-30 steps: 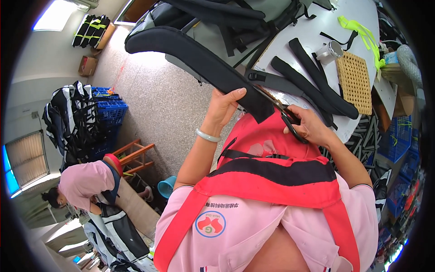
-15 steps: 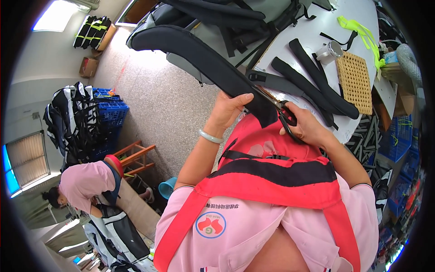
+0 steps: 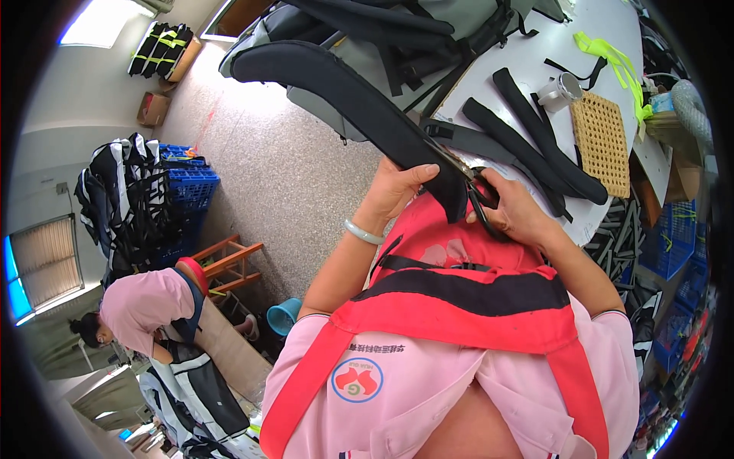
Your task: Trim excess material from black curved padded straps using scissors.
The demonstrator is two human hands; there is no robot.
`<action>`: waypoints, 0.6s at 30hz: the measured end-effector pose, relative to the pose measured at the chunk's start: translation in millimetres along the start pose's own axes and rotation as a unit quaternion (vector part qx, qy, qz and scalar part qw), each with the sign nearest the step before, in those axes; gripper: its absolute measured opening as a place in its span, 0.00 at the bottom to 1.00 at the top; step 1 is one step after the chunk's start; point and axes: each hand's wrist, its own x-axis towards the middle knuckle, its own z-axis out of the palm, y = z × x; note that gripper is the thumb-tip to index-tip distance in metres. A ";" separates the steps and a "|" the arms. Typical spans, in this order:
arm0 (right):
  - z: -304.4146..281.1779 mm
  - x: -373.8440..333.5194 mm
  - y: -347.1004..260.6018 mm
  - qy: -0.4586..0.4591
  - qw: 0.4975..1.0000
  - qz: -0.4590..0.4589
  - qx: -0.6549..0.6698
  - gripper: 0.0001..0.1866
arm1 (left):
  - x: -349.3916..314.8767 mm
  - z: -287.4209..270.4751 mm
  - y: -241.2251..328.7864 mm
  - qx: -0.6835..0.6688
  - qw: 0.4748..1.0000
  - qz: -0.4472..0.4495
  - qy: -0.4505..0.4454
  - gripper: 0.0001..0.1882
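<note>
A long black padded strap point(image 3: 336, 96) stretches from the upper left down toward my lap. Its lower end is gripped by my left hand point(image 3: 391, 191), the thumb lying across the top; a pale bangle circles that wrist. My right hand point(image 3: 520, 210) is closed on the black handles of a pair of scissors point(image 3: 483, 200). Their blades lie along the strap's right edge near its lower end; whether they touch the fabric I cannot tell. Both hands are above my red apron point(image 3: 459, 310).
On the white table point(image 3: 489, 65) lie black padded strips point(image 3: 527, 149), a metal mug point(image 3: 560, 92), a woven mat point(image 3: 600, 145) and a neon-yellow strap point(image 3: 612, 57). Grey-black bags point(image 3: 359, 57) sit beyond. At left, a co-worker point(image 3: 149, 310) bends over bags near blue crates point(image 3: 187, 183).
The strap's lower end has turned and looks narrower, its tip closer to the scissors. My left hand has moved slightly right; my right hand still holds the scissors.
</note>
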 end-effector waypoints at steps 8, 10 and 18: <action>-1.4 0.0 -2.7 -0.092 0.981 0.111 0.131 0.32 | -3.7 1.3 1.5 -0.019 1.000 0.008 0.000 0.17; -1.5 -0.6 1.0 -0.055 0.996 0.029 0.071 0.34 | -3.0 2.1 1.6 -0.023 1.000 0.009 -0.001 0.17; -5.7 0.4 -5.7 -0.065 0.997 -0.015 -0.037 0.38 | -3.9 -12.3 -4.4 -0.023 1.000 0.008 -0.013 0.20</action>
